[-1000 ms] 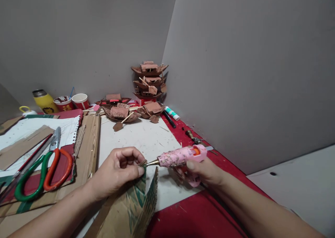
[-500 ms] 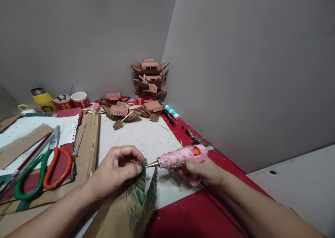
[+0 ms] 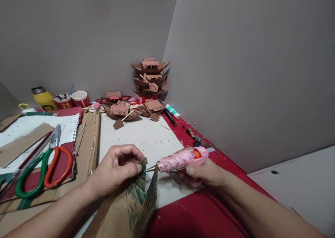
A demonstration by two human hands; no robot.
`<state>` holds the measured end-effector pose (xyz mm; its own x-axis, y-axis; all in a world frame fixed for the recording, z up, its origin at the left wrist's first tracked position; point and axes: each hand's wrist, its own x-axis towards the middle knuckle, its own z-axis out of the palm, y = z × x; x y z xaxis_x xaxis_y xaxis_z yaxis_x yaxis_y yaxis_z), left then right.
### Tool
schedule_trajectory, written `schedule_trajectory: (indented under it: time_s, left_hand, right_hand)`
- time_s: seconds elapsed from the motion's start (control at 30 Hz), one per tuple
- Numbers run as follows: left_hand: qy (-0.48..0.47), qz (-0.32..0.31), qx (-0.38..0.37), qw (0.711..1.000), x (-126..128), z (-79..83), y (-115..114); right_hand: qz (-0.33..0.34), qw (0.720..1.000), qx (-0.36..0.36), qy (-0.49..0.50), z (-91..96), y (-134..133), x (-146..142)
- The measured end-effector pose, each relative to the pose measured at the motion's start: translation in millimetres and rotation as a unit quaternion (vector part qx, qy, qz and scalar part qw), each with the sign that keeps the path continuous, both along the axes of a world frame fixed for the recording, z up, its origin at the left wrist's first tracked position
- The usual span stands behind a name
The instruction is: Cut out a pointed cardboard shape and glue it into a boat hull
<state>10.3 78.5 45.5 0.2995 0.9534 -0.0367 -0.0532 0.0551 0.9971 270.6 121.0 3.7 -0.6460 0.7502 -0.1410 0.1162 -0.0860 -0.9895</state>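
Pink glue gun (image 3: 171,161) points at green-marked cardboard (image 3: 120,210).

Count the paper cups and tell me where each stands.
2. The stained paper cup stands just right of the yellow bottle; the white-lined paper cup is beside it, farther right. Another could be hidden behind the bottle.
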Motion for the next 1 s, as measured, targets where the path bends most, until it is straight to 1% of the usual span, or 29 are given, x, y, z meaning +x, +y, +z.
schedule_trajectory:
  time_s: [0.1,0.27,0.37,0.47,0.57,0.63,0.73,0.83,0.93,1.0]
  left_hand:
    - [-0.002,0.002,0.002,1.000,-0.3,0.4,0.1]
    - [-0.013,0.004,0.001,1.000,0.2,0.5,-0.8]
    - [-0.017,0.008,-0.001,1.000,0.6,0.9,-0.8]
    - [-0.017,0.014,-0.004,1.000,1.0,0.8,-0.5]
    - [-0.015,0.013,-0.001,1.000,0.9,0.4,-0.6]
    - [-0.012,0.013,0.002,1.000,0.5,0.5,-0.4]
    - [-0.016,0.014,0.001,1.000,0.2,1.0,0.3]
    - [-0.021,0.013,-0.004,1.000,0.8,0.9,0.8]
    - [-0.017,0.012,-0.007,1.000,2.0,0.1,0.5]
    - [-0.015,0.012,-0.010,1.000,2.7,-0.3,-0.1]
  right_hand:
    - [0.027,1.000,0.003,0.007,0.7,0.6,-0.7]
    - [0.100,0.994,-0.032,0.026,-2.6,2.3,0.0]
    - [0.118,0.992,-0.035,0.020,-3.5,2.8,0.9]
    - [0.126,0.991,-0.009,0.034,1.0,2.3,-1.5]
    - [0.137,0.987,0.017,0.082,9.1,1.1,-7.0]
    - [0.151,0.982,0.019,0.110,14.0,0.4,-10.3]
    - [0.173,0.978,0.016,0.111,18.0,-0.3,-12.5]
    - [0.172,0.980,0.013,0.099,17.8,-0.8,-12.0]
    - [0.140,0.986,0.009,0.093,12.6,-1.0,-8.9]
    - [0.114,0.991,-0.006,0.076,6.8,-0.9,-5.5]
